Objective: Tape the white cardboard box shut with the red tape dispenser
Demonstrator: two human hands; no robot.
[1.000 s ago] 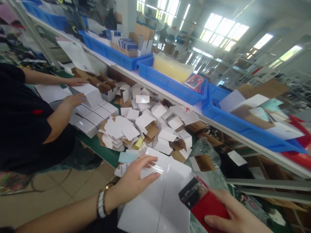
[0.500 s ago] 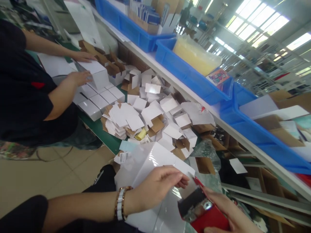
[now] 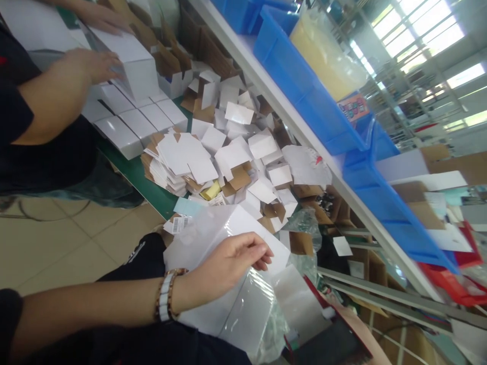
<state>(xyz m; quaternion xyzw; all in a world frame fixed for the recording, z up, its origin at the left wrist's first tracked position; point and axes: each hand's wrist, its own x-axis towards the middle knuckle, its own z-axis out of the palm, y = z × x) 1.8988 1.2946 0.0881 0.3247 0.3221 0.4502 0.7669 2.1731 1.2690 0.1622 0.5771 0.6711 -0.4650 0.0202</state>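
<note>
Red dispenser has rolled over at five o'clock, right hand clasping it; left hand's grip unclear; carton seems light, slick: hold edges.

This was a packing workshop: boxes lay heaped at twelve o'clock, bins lined a shelf at two, a tape dispenser showed at five.

R hand mostly hidden behind red tool (cropped, btm); co-worker cut off L
</note>
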